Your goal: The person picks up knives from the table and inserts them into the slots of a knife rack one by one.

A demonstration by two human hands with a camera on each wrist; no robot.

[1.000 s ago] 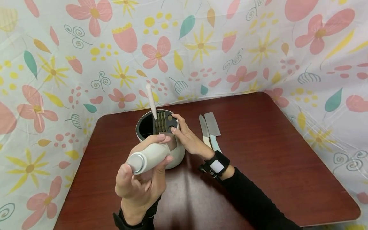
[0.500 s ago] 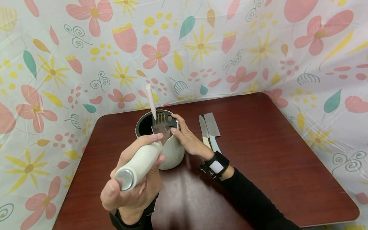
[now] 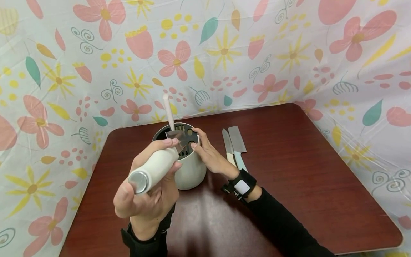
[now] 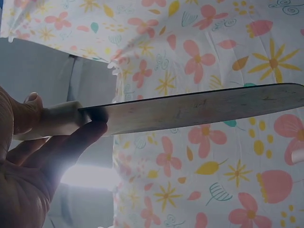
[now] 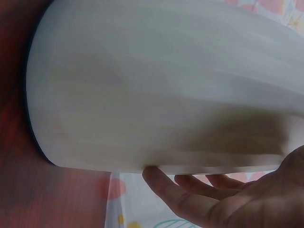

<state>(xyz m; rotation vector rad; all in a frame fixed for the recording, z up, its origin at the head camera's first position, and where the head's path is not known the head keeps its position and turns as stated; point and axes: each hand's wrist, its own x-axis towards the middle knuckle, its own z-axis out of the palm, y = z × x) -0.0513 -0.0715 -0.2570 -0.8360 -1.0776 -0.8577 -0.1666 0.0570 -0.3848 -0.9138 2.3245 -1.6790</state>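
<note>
My left hand (image 3: pixel 149 208) grips a kitchen knife (image 3: pixel 157 167) by its white, silver-capped handle. In the left wrist view the broad blade (image 4: pixel 190 110) extends to the right, a finger lying along its base. From the head, the blade appears over the top of a rounded off-white knife holder (image 3: pixel 191 173); whether its tip is inside a slot cannot be told. My right hand (image 3: pixel 210 153) holds the holder's right side, thumb at the rim. Below the holder's wall (image 5: pixel 142 85) in the right wrist view, the fingers (image 5: pixel 183 197) touch it.
A slim pale handle (image 3: pixel 168 112) stands up from the holder. To the right, a narrow knife (image 3: pixel 227 142) and a cleaver (image 3: pixel 237 139) lie side by side on the dark red table (image 3: pixel 289 171). A flowered cloth (image 3: pixel 224 53) hangs behind the table.
The knife and my left hand have shifted left, and the blade has moved farther back over the holder. My right hand stays in place on the holder.
</note>
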